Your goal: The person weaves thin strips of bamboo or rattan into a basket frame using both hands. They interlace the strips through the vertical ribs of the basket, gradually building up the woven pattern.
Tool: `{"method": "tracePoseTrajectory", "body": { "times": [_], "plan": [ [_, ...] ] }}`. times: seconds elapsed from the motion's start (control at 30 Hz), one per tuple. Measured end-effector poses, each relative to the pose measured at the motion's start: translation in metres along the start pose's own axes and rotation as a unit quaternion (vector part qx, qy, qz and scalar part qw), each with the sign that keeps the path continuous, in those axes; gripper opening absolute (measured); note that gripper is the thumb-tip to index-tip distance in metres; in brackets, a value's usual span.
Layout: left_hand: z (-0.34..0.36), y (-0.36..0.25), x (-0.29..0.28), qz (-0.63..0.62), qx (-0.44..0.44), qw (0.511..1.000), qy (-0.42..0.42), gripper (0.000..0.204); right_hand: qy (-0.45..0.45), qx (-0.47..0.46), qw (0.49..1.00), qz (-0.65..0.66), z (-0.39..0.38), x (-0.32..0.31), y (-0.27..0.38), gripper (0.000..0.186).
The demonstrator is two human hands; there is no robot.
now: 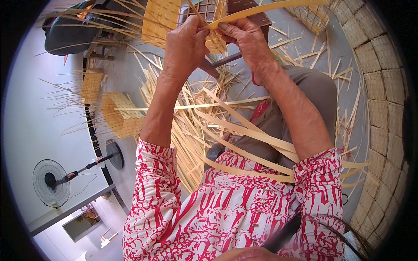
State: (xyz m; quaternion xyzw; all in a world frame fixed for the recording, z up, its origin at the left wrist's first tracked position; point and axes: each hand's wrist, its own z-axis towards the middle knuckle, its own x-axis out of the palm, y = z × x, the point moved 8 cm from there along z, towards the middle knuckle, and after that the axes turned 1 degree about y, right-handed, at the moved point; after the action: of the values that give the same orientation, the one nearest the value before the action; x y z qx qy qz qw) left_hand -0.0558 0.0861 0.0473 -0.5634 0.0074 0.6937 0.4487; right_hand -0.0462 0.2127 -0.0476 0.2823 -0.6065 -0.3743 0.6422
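A partly woven bamboo basket (160,22) is at the top middle, its unwoven strip ends fanning out to the left. My left hand (186,47) is closed at its edge, thumb and fingers pinched where a flat strip meets the weave. Close beside it, my right hand (248,40) pinches that yellow bamboo strip (272,7) between thumb and fingers. From there the strip curves away to the upper right. The fingertips partly hide the spot where strip and basket meet.
Loose bamboo strips (191,145) lie in a heap beside my legs, and several bend across my lap. Other woven baskets (119,114) stand at the left, near a floor fan (51,182). A woven bamboo wall or mat (381,117) curves along the right.
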Motion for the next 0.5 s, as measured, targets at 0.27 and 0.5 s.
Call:
{"method": "tracePoseTrajectory", "body": {
  "times": [0.27, 0.5],
  "plan": [
    [-0.011, -0.004, -0.014, 0.052, 0.023, 0.997, -0.046, 0.011, 0.035, -0.19, 0.8, -0.568, -0.033, 0.051, 0.091, 0.021],
    [-0.019, -0.005, -0.009, 0.014, 0.035, 0.999, -0.012, 0.016, 0.138, -0.267, 0.634, -0.713, -0.015, 0.062, 0.072, 0.016]
  ]
}}
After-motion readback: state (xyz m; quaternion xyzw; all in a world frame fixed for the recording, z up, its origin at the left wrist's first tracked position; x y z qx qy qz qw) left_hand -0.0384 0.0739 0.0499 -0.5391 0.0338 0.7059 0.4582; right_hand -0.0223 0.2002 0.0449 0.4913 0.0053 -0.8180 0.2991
